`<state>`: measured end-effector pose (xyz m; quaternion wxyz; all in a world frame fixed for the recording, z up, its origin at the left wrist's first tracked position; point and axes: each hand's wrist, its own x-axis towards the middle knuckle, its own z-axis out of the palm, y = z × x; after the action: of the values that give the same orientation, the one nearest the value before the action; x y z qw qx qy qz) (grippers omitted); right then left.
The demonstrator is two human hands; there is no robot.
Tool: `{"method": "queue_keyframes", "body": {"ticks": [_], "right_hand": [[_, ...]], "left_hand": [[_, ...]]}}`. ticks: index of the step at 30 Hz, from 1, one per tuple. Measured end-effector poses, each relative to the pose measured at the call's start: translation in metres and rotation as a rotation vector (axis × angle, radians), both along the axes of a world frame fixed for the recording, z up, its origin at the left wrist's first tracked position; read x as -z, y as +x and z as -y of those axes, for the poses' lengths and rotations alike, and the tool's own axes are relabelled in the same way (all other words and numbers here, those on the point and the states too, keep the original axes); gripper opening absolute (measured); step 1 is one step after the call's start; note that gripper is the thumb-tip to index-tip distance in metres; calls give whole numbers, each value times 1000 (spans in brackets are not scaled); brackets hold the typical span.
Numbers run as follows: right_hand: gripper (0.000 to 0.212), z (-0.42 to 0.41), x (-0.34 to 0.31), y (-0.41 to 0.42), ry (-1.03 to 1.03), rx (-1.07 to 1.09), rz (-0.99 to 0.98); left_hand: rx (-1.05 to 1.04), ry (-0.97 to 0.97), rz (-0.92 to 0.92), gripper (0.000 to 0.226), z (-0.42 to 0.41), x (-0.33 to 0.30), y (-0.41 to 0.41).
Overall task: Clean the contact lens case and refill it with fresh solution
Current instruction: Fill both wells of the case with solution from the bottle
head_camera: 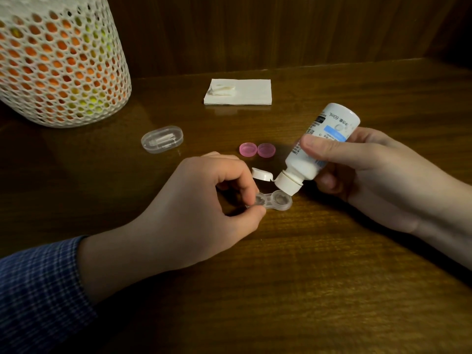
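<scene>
Two hands met over a dark wooden table (306, 264) backed by wood panelling. Far left of the lens case (270, 201) stood a white mesh basket (61, 60); nearer, a clear oval box (162, 138). The left hand (204, 200) pinched the case's left well between thumb and fingers. Behind the case lay two pink caps (257, 149) and a folded tissue (240, 94). The right hand (370, 169) gripped the tilted solution bottle (319, 146), nozzle over the right well.
</scene>
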<state>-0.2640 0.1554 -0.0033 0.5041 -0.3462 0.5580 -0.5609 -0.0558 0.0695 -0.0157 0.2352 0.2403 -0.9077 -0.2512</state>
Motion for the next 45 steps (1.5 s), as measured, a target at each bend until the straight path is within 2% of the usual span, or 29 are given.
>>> {"method": "queue_keyframes", "body": {"ticks": [6,16,33,41,45], "right_hand": [[30,0,0,1,-13,0,14],[45,0,-1,2,-6,17,15],[35,1,0,3,-17,13,3],[45,2,-1,2,-1,34,9],[44,2,-1,2,1,32,8]], "left_hand": [[-4,-1,0,15,1,1,0],[2,4,3,14,0,0,0],[7,-10,6,12,1,1,-1],[3,-13,10,12,1,1,-1],[6,-12,10,12,0,1,-1]]}}
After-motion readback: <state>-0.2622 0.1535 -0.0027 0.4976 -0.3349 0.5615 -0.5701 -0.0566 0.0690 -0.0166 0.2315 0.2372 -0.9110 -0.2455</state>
